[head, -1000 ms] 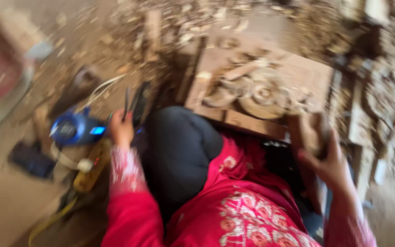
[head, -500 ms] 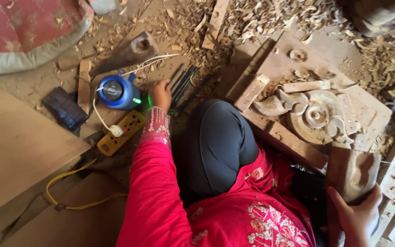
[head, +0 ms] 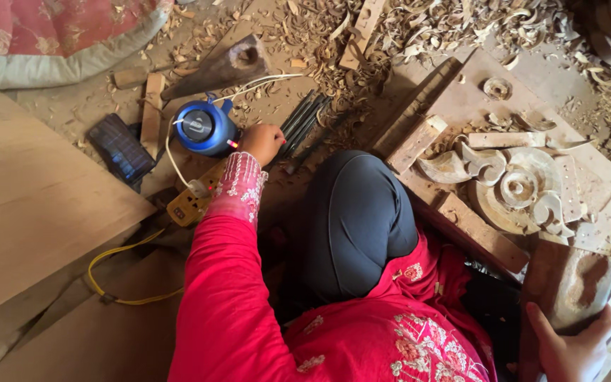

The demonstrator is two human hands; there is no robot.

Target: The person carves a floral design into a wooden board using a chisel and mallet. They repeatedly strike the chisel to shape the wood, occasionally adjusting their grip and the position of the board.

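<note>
While the left hand [head: 263, 141] reaches out over the floor, its fingers [head: 274, 136] are curled together, knuckles up; whether they pinch anything cannot be told from this angle. They sit between a round blue device [head: 205, 127] with a small red light on its side and a bundle of dark carving chisels [head: 305, 122] lying on the floor, touching or nearly touching both. A white cable [head: 178, 159] loops from the blue device toward a yellow power strip [head: 191, 201] just beside the wrist; a dark solar panel [head: 120, 150] lies further left.

The right hand [head: 568, 350], low at the frame edge, has its fingers clamped around the lower end of a stout wooden mallet [head: 575, 283], held upright beside the knee.

The workpiece, a carved wooden panel [head: 525, 184], lies on the floor to the right of the raised knee, well apart from the left hand. Its scrolls and central spiral already stand out in relief, with ground cut away around them and shavings [head: 454, 28] heaped beyond. The outer parts remain flat and rough, so the carving looks partly done: main forms blocked in, finer shaping and clean-up left. No chisel meets the wood now.
</note>
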